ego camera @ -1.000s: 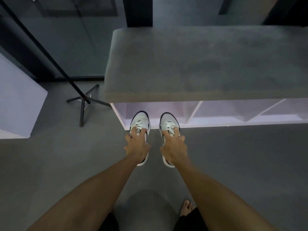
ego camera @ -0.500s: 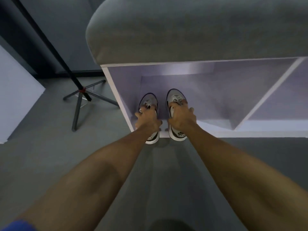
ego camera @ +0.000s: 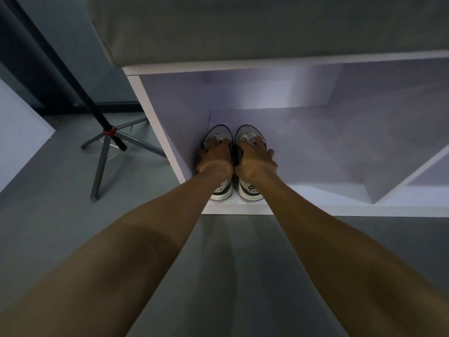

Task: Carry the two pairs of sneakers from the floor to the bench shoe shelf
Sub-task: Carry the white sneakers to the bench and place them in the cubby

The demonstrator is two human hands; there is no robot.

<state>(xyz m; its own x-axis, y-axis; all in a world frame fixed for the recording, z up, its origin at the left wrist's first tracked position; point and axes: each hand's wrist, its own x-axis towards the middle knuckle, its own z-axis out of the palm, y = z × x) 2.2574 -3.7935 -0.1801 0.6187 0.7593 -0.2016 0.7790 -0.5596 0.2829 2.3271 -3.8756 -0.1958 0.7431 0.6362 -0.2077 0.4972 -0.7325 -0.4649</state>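
A pair of white sneakers with dark trim stands side by side inside the leftmost compartment of the white bench shoe shelf, toes pointing to the back. My left hand grips the left sneaker over its laces. My right hand grips the right sneaker the same way. Both heels sit just inside the shelf's front edge, close to the left wall. The second pair is not in view.
A grey cushion tops the bench above the compartment. A slanted white divider bounds the compartment on the right. A black tripod stand rests on the grey floor to the left, with a white panel beyond it.
Both hands have pushed the sneakers from the shelf's front edge deeper into the compartment. My head has dropped lower and closer to the shelf.
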